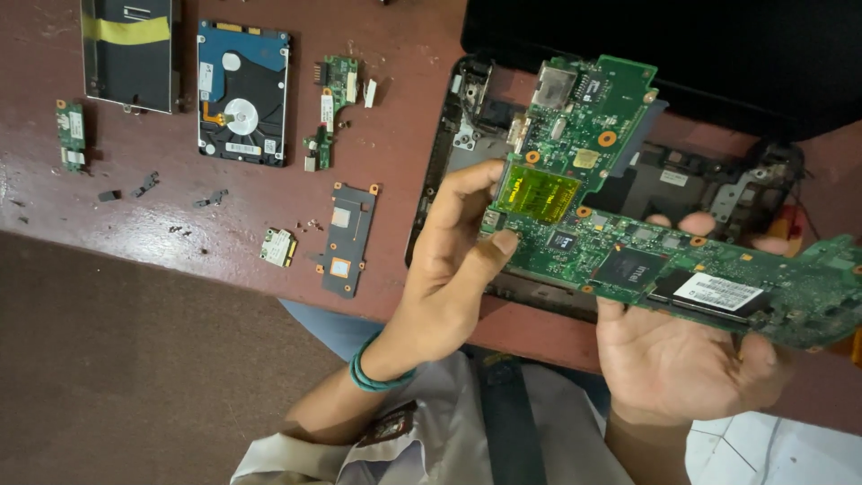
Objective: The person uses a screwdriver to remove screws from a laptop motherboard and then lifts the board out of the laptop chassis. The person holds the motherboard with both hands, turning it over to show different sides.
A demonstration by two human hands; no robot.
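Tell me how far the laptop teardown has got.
Done: the hard drive, its caddy, a heatsink plate, small boards and loose screws lie on the table. In hand: the left hand and right hand hold the green motherboard above the laptop shell. Left: the shell itself, with its hinges and screen attached.
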